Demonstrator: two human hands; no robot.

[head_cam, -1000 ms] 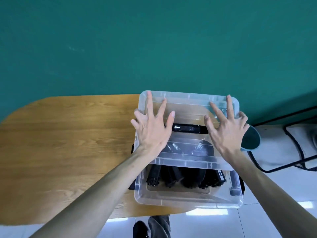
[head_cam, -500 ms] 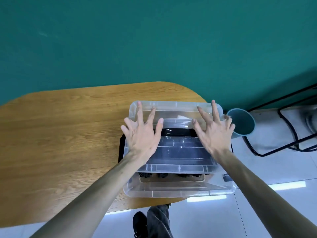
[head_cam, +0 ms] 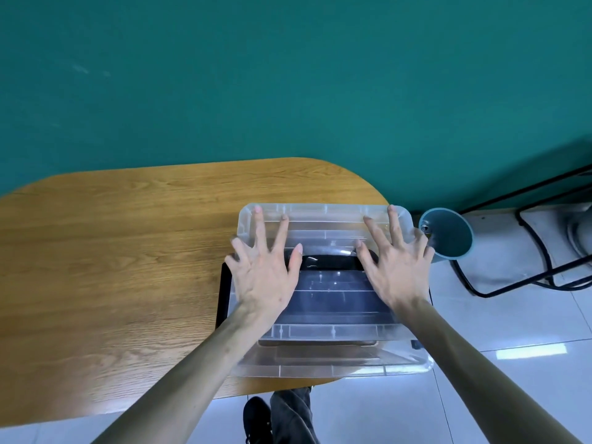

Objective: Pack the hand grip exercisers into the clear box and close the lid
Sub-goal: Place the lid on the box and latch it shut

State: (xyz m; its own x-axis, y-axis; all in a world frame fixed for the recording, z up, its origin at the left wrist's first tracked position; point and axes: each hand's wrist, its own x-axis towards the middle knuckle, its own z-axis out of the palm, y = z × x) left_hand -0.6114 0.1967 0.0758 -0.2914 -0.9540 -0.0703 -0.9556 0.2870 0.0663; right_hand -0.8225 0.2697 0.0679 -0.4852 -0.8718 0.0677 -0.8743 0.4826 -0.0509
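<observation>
We have both hands flat on the lid [head_cam: 326, 232] of the clear box [head_cam: 333, 363]. Our left hand [head_cam: 266, 277] and our right hand [head_cam: 397, 270] have straight, spread fingers. They press down and do not grab anything.

The box sits on the wooden table [head_cam: 128, 251], at the table's right end, near us. The lid covers the far part of the box, but the near edge of the box pokes out from under it. So the lid looks not quite lined up yet.

To do this well, we think we should slide the lid toward us until its edges match the box all around. Then we push down evenly at the corners.

We count one box, one lid and two hands. Dark things show through the plastic, likely the hand grip exercisers [head_cam: 333, 283], but we cannot count them. One blue cup-like thing [head_cam: 448, 235] stands just right of the box.
</observation>
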